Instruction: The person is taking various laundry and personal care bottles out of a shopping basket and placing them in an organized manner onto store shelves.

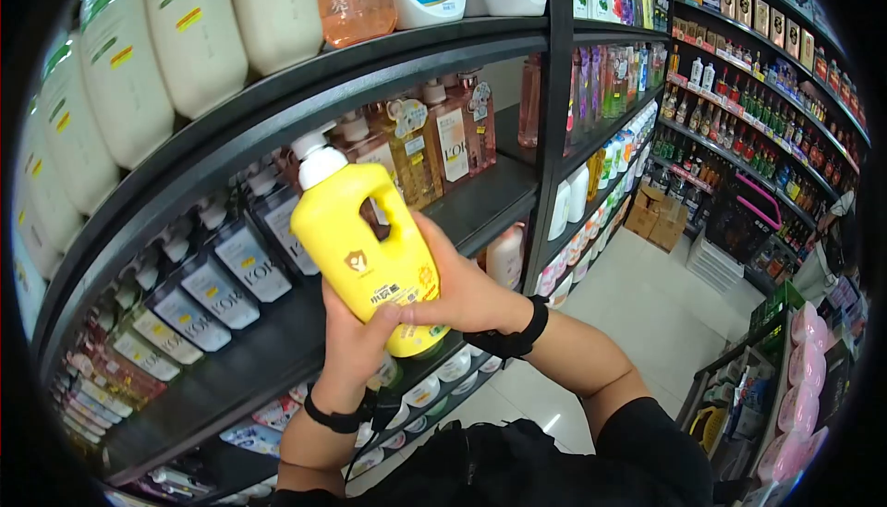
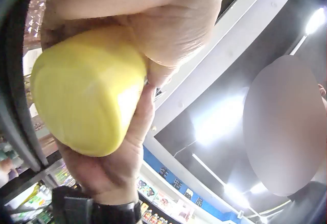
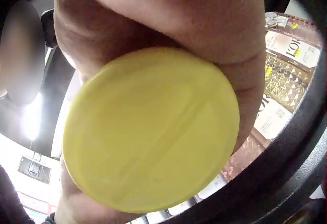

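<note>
Both hands hold a yellow jug-like bottle [image 1: 351, 230] with a white pump top [image 1: 319, 160] and a side handle. Its printed front faces up toward the head camera, and it tilts with the pump toward the shelf. My left hand [image 1: 356, 336] grips the lower left side, thumb across the label. On the other side, my right hand [image 1: 462, 285] holds the body below the handle, its thumb also over the front. Each wrist view shows the smooth yellow bottle base [image 3: 153, 132] close up between the hands; the far fingers are partly hidden behind the bottle.
A black shelf [image 1: 480, 197] behind the bottle carries rows of pump bottles [image 1: 245, 262]. Large cream bottles [image 1: 189, 22] stand on the shelf above. An aisle floor [image 1: 610, 308] runs to the right, with cardboard boxes [image 1: 656, 216] and pink packs [image 1: 799, 387] beside it.
</note>
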Action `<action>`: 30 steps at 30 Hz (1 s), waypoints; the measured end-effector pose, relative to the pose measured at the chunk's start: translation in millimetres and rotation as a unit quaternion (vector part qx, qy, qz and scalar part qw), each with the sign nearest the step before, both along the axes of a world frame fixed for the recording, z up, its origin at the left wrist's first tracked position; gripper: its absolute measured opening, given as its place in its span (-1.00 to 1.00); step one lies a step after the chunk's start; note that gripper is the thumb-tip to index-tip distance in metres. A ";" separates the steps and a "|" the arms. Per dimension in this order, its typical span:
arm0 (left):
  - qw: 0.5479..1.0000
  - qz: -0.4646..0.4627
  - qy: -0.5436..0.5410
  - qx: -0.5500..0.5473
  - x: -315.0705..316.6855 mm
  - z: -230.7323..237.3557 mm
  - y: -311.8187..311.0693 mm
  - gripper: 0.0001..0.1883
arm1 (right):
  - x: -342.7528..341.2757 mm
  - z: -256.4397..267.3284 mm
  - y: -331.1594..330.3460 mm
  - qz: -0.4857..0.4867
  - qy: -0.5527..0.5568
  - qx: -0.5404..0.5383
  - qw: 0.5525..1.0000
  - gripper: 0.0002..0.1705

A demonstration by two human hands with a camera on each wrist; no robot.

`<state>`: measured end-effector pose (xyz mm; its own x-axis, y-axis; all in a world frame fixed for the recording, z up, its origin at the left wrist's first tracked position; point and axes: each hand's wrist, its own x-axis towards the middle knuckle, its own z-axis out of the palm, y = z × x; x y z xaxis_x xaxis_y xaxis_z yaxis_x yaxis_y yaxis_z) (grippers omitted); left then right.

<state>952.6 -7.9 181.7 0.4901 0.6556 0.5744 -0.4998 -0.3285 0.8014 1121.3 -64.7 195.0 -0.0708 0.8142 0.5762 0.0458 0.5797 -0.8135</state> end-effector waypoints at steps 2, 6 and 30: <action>0.999 0.007 0.015 -0.049 1.0 1.4 5.3 -0.22 | 5.7 1.9 10.8 0.022 0.012 -0.040 0.999 0.34; 0.998 0.023 0.020 -0.060 11.7 -4.7 23.1 -0.22 | 20.3 -0.7 31.9 0.050 0.029 -0.062 0.996 0.32; 0.981 0.148 0.127 -0.003 152.1 6.9 47.7 -0.21 | 174.3 -5.6 79.8 -0.052 -0.108 0.038 0.992 0.21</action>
<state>1104.7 39.8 188.6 0.4053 0.7931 0.4545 -0.1678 -0.4242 0.8899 1295.7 15.1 189.4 -0.1182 0.7781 0.6169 0.2775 0.6224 -0.7319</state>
